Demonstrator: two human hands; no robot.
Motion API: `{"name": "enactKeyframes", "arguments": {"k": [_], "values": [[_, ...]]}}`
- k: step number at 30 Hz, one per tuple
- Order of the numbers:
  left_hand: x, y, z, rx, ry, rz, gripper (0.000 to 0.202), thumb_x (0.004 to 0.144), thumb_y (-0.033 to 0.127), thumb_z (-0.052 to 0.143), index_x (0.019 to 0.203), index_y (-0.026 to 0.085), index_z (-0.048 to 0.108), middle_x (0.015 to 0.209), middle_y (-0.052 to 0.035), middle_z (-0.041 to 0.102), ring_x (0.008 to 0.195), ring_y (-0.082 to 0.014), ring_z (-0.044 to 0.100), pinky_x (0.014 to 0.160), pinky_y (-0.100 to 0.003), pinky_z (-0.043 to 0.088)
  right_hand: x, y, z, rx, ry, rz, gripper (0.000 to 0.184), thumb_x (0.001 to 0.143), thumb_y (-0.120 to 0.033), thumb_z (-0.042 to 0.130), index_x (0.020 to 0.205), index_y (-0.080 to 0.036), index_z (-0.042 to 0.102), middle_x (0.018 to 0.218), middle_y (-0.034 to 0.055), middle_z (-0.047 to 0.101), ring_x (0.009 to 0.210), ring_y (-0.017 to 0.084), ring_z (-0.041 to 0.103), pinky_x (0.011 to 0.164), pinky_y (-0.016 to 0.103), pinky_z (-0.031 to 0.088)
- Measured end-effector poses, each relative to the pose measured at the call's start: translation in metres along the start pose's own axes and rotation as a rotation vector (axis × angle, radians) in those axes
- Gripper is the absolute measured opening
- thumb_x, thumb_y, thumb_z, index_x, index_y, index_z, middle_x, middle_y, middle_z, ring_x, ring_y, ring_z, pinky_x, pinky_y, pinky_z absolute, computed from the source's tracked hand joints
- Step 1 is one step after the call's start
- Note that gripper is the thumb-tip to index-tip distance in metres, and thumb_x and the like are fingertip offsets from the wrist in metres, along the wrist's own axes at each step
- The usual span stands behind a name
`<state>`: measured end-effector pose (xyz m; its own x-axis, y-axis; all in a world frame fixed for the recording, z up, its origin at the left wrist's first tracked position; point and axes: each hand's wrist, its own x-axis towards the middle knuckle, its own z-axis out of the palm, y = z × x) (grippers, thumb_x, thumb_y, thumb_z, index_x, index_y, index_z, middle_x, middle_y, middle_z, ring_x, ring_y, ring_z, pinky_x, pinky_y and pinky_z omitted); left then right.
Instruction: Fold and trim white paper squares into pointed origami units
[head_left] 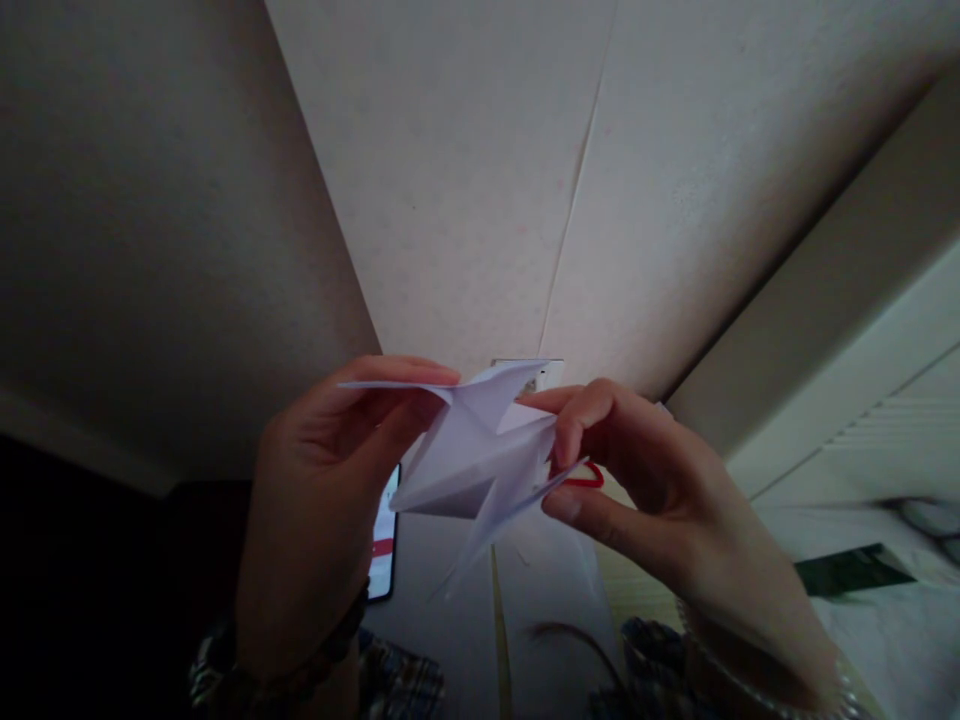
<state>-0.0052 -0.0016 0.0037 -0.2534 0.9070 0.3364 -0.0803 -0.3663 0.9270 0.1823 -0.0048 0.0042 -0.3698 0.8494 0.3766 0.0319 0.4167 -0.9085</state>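
Note:
A folded piece of white paper (480,445) with several pointed flaps is held up between both hands. My left hand (322,470) pinches its upper left flap, thumb below and fingers above. My right hand (630,460) grips the right side, with the thumb on the lower flap and the fingers bent at the paper's right edge. The flaps spread apart, and creases show across the middle. Part of the right fingertips is hidden behind the paper.
Below lie white sheets (442,570) on a table and a phone (385,550) with a lit screen. A red loop (589,474) shows behind my right hand. A wall socket (551,374) sits beyond the paper. A dark green item (855,570) and white cloth (900,640) are at right.

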Motion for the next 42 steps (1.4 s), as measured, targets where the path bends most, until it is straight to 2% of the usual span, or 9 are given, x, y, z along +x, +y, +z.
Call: {"name": "enactKeyframes", "arguments": {"k": [5, 14, 20, 24, 31, 34, 37, 39, 42], "values": [[0.001, 0.003, 0.003, -0.028, 0.056, -0.026, 0.017, 0.073, 0.014, 0.078, 0.066, 0.030, 0.080, 0.070, 0.0076, 0.076, 0.069, -0.0110, 0.069, 0.058, -0.016, 0.050, 0.002, 0.001, 0.002, 0.041, 0.015, 0.029, 0.019, 0.086, -0.020, 0.072, 0.080, -0.023, 0.055, 0.081, -0.0043, 0.061, 0.074, 0.010, 0.058, 0.066, 0.022, 0.047], [0.003, -0.001, 0.005, -0.053, 0.131, -0.025, 0.012, 0.071, 0.014, 0.077, 0.068, 0.025, 0.079, 0.076, 0.0039, 0.078, 0.071, -0.0131, 0.070, 0.058, -0.017, 0.052, -0.001, 0.001, -0.002, -0.008, 0.020, -0.027, 0.012, 0.088, -0.020, 0.072, 0.081, -0.023, 0.062, 0.089, -0.0026, 0.068, 0.082, 0.012, 0.064, 0.074, 0.024, 0.051], [0.000, 0.005, 0.004, -0.055, -0.027, -0.095, 0.011, 0.070, 0.016, 0.079, 0.066, 0.026, 0.080, 0.060, 0.0038, 0.075, 0.056, -0.0131, 0.068, 0.048, -0.015, 0.051, -0.001, 0.003, 0.004, 0.045, 0.129, -0.031, 0.015, 0.086, -0.018, 0.073, 0.082, -0.024, 0.060, 0.084, -0.0039, 0.066, 0.077, 0.010, 0.063, 0.070, 0.022, 0.049], [0.001, 0.006, 0.005, -0.089, -0.173, -0.123, 0.018, 0.067, 0.010, 0.078, 0.070, 0.027, 0.082, 0.060, 0.0043, 0.075, 0.059, -0.0129, 0.071, 0.051, -0.013, 0.053, -0.001, 0.002, 0.007, 0.018, 0.263, -0.029, 0.015, 0.086, -0.017, 0.073, 0.083, -0.024, 0.061, 0.084, -0.0042, 0.065, 0.076, 0.010, 0.062, 0.066, 0.022, 0.048], [-0.006, 0.009, 0.007, -0.149, -0.315, -0.172, 0.036, 0.074, 0.002, 0.074, 0.086, 0.034, 0.083, 0.080, 0.0060, 0.081, 0.066, -0.0085, 0.074, 0.065, -0.009, 0.056, -0.001, 0.002, 0.010, -0.027, 0.381, -0.080, 0.016, 0.086, -0.013, 0.072, 0.081, -0.024, 0.061, 0.081, -0.0060, 0.065, 0.073, 0.009, 0.061, 0.068, 0.022, 0.049], [-0.012, 0.008, 0.006, -0.102, -0.387, -0.109, 0.045, 0.071, -0.001, 0.072, 0.096, 0.035, 0.081, 0.104, 0.0026, 0.081, 0.078, -0.0139, 0.078, 0.075, -0.016, 0.061, 0.000, 0.005, 0.010, -0.068, 0.404, -0.097, 0.017, 0.087, -0.013, 0.071, 0.081, -0.025, 0.060, 0.082, -0.0054, 0.065, 0.075, 0.010, 0.061, 0.065, 0.023, 0.048], [-0.016, 0.006, 0.006, -0.062, -0.361, -0.104, 0.050, 0.066, 0.002, 0.076, 0.104, 0.034, 0.079, 0.126, -0.0008, 0.074, 0.095, -0.0216, 0.078, 0.085, -0.026, 0.063, -0.001, 0.008, 0.010, -0.123, 0.424, -0.134, 0.018, 0.087, -0.012, 0.070, 0.082, -0.026, 0.059, 0.081, -0.0048, 0.063, 0.080, 0.011, 0.062, 0.065, 0.025, 0.048], [-0.016, 0.005, 0.007, -0.070, -0.312, -0.129, 0.051, 0.062, 0.004, 0.082, 0.104, 0.033, 0.079, 0.120, -0.0016, 0.076, 0.094, -0.0222, 0.078, 0.085, -0.027, 0.063, -0.001, 0.009, 0.011, -0.143, 0.426, -0.166, 0.018, 0.087, -0.011, 0.069, 0.083, -0.026, 0.059, 0.082, -0.0044, 0.063, 0.082, 0.012, 0.061, 0.067, 0.027, 0.049], [-0.012, 0.004, 0.009, -0.062, -0.291, -0.093, 0.037, 0.068, 0.008, 0.082, 0.095, 0.033, 0.079, 0.090, 0.0012, 0.080, 0.075, -0.0158, 0.077, 0.074, -0.020, 0.063, -0.002, 0.009, 0.013, -0.160, 0.386, -0.220, 0.017, 0.088, -0.012, 0.069, 0.086, -0.026, 0.060, 0.085, -0.0042, 0.063, 0.086, 0.013, 0.060, 0.073, 0.028, 0.049]]}}
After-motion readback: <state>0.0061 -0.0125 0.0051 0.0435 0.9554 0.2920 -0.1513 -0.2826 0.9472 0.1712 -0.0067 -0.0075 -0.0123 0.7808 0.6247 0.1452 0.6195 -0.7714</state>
